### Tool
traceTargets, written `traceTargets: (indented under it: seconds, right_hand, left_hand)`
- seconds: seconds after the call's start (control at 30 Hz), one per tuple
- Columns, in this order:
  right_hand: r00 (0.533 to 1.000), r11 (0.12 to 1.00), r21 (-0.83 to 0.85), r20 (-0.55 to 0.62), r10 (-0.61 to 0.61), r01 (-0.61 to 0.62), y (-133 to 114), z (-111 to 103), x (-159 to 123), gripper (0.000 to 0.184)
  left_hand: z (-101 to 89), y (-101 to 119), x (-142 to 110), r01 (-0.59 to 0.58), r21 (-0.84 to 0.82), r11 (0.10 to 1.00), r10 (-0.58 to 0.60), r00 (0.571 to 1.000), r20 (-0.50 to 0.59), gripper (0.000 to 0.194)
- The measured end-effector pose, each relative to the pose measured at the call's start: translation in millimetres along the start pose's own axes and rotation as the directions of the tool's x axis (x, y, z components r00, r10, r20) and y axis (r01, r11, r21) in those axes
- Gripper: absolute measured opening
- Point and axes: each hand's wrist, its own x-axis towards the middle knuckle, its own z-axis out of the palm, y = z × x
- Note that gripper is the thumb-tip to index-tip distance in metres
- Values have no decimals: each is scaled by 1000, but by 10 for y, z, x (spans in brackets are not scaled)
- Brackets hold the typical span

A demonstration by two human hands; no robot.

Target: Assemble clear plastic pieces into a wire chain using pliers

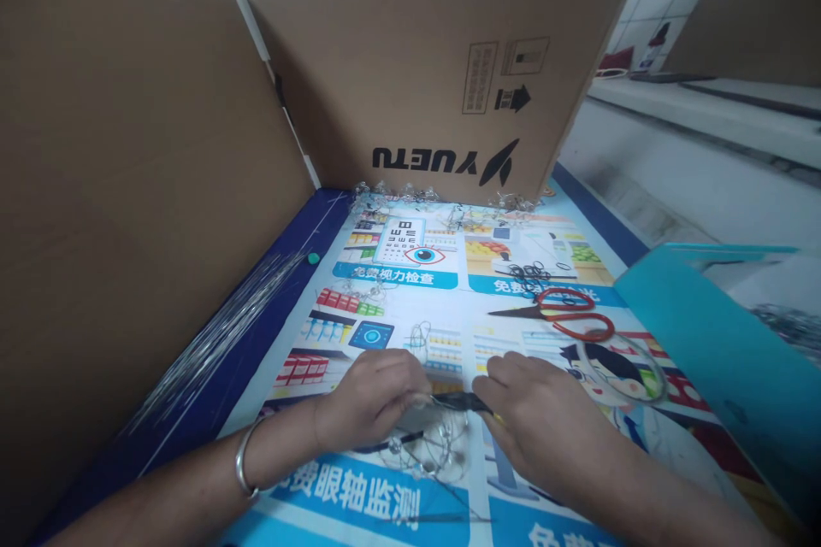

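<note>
My left hand (369, 397) and my right hand (539, 414) meet low in the middle of the view over a printed poster (442, 273) that covers the table. Both are closed in a pinch on a thin dark strip (458, 401) stretched between them, one hand at each end. Under the strip lies a tangle of thin wire with clear beads (429, 444). A silver bangle (244, 461) sits on my left wrist.
Red-handled scissors (564, 314) lie beyond my right hand, with small black loops (529, 275) behind them. Cardboard walls stand at the left (128, 188) and back (436, 60). A bundle of fine wires (218, 338) lies along the left wall. A teal box (718, 342) is at right.
</note>
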Motion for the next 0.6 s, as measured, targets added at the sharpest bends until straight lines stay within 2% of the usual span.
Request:
traceTargets:
  seconds: [0.33, 0.6]
  right_hand:
    - [997, 999, -33, -69, -28, 26, 30, 12, -24, 7]
    - [999, 998, -58, -30, -26, 24, 18, 4, -41, 4]
  left_hand:
    - [-84, -24, 27, 82, -90, 993, -82, 997, 4, 15]
    - [-95, -32, -54, 123, -148, 981, -123, 992, 9, 10]
